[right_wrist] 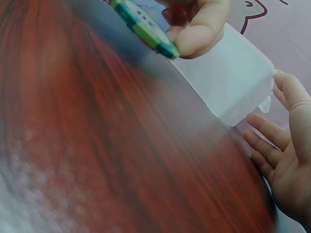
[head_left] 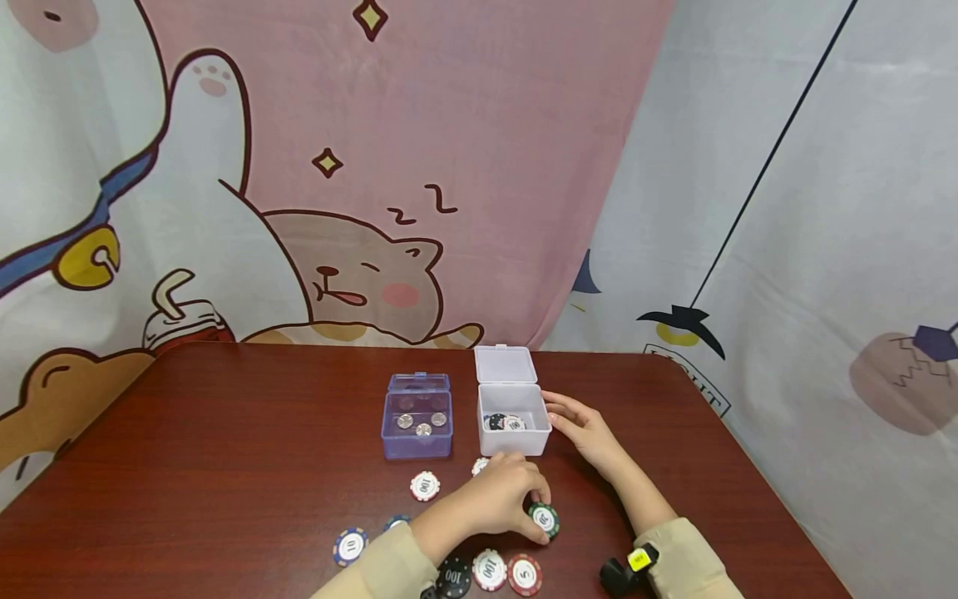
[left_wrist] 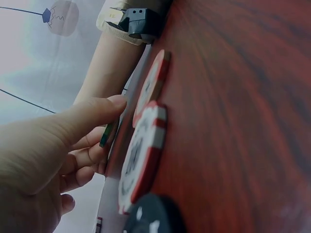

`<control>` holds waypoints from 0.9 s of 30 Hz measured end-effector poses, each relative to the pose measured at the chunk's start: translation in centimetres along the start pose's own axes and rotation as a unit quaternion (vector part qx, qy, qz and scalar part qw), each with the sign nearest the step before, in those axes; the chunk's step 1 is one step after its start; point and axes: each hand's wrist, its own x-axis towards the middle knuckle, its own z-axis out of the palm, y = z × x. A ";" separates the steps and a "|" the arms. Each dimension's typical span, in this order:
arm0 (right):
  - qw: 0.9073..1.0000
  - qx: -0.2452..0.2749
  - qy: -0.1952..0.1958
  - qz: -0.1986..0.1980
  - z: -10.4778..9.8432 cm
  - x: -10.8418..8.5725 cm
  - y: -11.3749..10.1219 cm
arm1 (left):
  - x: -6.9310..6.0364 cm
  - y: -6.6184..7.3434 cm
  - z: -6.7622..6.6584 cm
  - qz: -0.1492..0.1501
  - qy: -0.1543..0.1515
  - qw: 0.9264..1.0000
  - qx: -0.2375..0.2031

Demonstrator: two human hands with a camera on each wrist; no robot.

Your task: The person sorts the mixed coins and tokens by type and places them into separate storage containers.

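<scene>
My left hand (head_left: 500, 497) pinches a green-edged poker chip (head_left: 544, 520) by its rim, just above the table; the right wrist view shows this green chip (right_wrist: 146, 30) between thumb and fingers. Behind it stands a white plastic box (head_left: 514, 441) with its lid raised and a few chips (head_left: 505, 422) inside. Fingers of my right hand (head_left: 591, 433) rest at the box's right side, fairly straight. In front of my left hand lie a white-and-red chip (head_left: 490, 571), a red chip (head_left: 525, 575) and a black chip (head_left: 453, 577), partly covered by the sleeve.
Left of the white box is a blue translucent box (head_left: 417, 445), lid up, holding several silvery coins (head_left: 423, 429). More chips lie on the brown table (head_left: 247, 466): a white one (head_left: 425, 486) and a blue one (head_left: 350, 547). Another blue chip (head_left: 397, 522) is half hidden by the left forearm.
</scene>
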 end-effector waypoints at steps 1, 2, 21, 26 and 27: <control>1.000 0.000 0.000 0.000 0.0 0.0 0.0 | 0.0 0.0 -0.1 0.000 0.003 1.000 0.000; 1.000 -0.001 0.000 0.000 0.0 0.0 0.0 | -0.1 0.0 -0.1 0.001 0.004 1.000 -0.002; 1.000 -0.002 0.003 0.003 0.0 -0.1 -0.2 | 0.1 -0.3 -2.0 0.001 0.065 0.998 -0.009; 1.000 0.004 0.000 0.000 0.0 0.0 -0.2 | 0.2 -0.6 -2.3 -0.010 0.074 0.997 -0.020; 1.000 0.004 0.000 0.000 0.0 0.0 -0.2 | 0.2 -0.6 -2.4 -0.013 0.076 0.997 -0.022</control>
